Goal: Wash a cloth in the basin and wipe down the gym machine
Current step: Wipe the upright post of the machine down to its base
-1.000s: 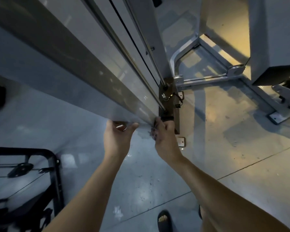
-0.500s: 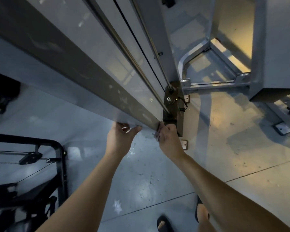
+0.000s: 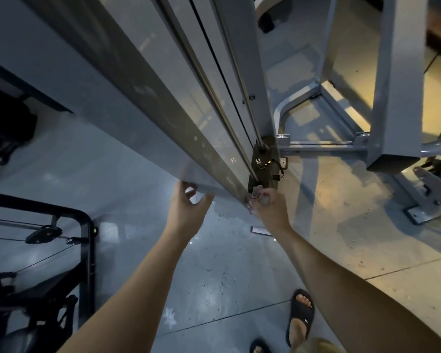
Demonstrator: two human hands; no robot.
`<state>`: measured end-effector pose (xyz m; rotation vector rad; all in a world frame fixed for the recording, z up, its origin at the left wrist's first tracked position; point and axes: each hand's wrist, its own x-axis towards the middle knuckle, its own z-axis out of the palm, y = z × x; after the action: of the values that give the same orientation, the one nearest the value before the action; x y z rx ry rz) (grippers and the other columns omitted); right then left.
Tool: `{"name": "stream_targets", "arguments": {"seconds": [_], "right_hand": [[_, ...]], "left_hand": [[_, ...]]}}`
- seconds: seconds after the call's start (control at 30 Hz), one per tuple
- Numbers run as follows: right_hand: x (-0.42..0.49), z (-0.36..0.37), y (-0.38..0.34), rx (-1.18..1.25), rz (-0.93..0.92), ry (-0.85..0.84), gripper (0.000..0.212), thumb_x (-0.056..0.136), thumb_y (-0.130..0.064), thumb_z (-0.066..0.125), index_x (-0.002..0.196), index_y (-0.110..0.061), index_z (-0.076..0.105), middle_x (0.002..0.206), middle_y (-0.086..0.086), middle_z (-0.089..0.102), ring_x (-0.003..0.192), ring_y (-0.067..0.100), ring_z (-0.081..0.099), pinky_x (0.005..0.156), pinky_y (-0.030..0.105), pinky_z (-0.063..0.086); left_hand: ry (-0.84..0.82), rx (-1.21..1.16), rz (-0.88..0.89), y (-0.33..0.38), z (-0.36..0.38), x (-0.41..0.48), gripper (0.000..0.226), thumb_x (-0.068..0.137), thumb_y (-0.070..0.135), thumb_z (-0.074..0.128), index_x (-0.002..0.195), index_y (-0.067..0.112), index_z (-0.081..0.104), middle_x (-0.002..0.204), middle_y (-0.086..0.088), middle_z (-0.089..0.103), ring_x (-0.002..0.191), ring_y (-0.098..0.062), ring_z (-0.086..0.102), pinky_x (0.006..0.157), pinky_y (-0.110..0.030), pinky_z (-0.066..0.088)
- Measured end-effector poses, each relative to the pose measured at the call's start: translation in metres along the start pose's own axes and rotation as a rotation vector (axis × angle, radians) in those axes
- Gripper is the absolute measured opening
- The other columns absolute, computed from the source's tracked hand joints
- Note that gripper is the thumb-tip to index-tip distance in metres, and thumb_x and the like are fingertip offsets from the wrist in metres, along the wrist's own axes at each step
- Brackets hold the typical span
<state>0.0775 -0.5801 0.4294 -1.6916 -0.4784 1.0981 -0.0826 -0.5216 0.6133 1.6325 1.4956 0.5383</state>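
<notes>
While both arms reach down toward the foot of the grey machine, the scene reads as follows.

Machine: a tall grey column (image 3: 148,103) runs from upper left down to its lower end near the middle of the view, with thin cables (image 3: 229,80) along its right face ending at a dark block (image 3: 262,166).

Left hand: the left hand (image 3: 186,212) is at the column's lower edge, fingers loosely spread and bent, fingertips touching the underside of the edge, thumb apart to the right; it holds nothing.

Right hand: the right hand (image 3: 267,207) is at the column's bottom corner, just below the dark block, fingers curled round a small bunched cloth (image 3: 252,200).

Cloth: only a little pinkish-grey fabric shows past the fingers, pressed against the column's corner; it lies in the right hand, just beside the left hand's thumb but apart from it.

Hands to each other: near, side by side, not touching, the column's corner between them.

Floor: grey concrete (image 3: 214,263), speckled, with warm light on the right.

Feet: a black sandal (image 3: 301,317) at the bottom right.

Other gear: a black frame (image 3: 87,250) with cables at the left; a grey frame (image 3: 323,146) bolted down at the right.
</notes>
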Motion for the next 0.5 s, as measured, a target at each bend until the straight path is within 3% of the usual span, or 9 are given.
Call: {"name": "stream_targets", "arguments": {"seconds": [0.07,0.13,0.23,0.37,0.43,0.5], "right_hand": [[-0.005,0.005,-0.009,0.002,0.043,-0.064,0.013,0.093,-0.016,0.073,0.1,-0.017,0.062,0.092,0.011,0.07,0.067,0.014,0.072,0.062,0.025,0.059],[-0.008,0.01,-0.013,-0.004,0.071,-0.091,0.006,0.1,-0.012,0.062,0.097,-0.015,0.065,0.077,0.009,0.07,0.059,0.007,0.066,0.062,0.02,0.053],[-0.005,0.02,-0.014,-0.038,0.091,-0.052,0.029,0.104,-0.006,0.05,0.082,-0.009,0.067,0.069,0.008,0.066,0.056,0.004,0.061,0.06,0.01,0.047],[-0.021,0.034,-0.039,-0.033,-0.057,-0.019,0.042,0.104,0.001,0.043,0.065,-0.006,0.06,0.086,0.024,0.063,0.057,0.007,0.057,0.057,0.008,0.043],[-0.031,0.035,-0.049,-0.031,-0.184,-0.034,0.037,0.105,0.001,0.042,0.074,0.004,0.062,0.093,0.021,0.058,0.059,0.004,0.058,0.063,0.012,0.049],[-0.031,0.031,-0.045,-0.051,-0.253,-0.067,0.031,0.107,-0.003,0.044,0.084,0.001,0.065,0.101,0.019,0.054,0.065,0.004,0.061,0.068,0.017,0.054]], "left_hand": [[-0.008,-0.015,-0.002,0.002,0.0,-0.002,0.039,0.093,0.026,0.075,0.108,0.048,0.048,0.115,0.022,0.058,0.102,0.018,0.056,0.067,-0.007,0.049],[-0.032,-0.017,0.001,0.0,-0.005,-0.002,0.036,0.093,0.026,0.075,0.107,0.047,0.05,0.116,0.02,0.059,0.109,0.011,0.056,0.068,-0.009,0.051],[-0.035,-0.054,0.011,0.002,-0.012,-0.001,0.036,0.094,0.022,0.074,0.116,0.041,0.053,0.118,0.021,0.06,0.117,0.006,0.055,0.064,-0.01,0.051],[0.131,-0.125,0.053,0.01,-0.018,0.001,0.037,0.095,0.017,0.072,0.128,0.023,0.055,0.113,0.013,0.067,0.111,0.0,0.064,0.075,-0.012,0.05],[0.146,-0.134,0.066,0.014,-0.019,0.001,0.032,0.096,0.016,0.071,0.124,0.024,0.058,0.11,0.014,0.068,0.107,0.001,0.066,0.077,-0.013,0.049],[0.139,-0.076,0.057,0.017,-0.02,0.002,0.03,0.095,0.018,0.072,0.122,0.024,0.059,0.11,0.017,0.069,0.108,-0.002,0.066,0.079,-0.015,0.048]]}}
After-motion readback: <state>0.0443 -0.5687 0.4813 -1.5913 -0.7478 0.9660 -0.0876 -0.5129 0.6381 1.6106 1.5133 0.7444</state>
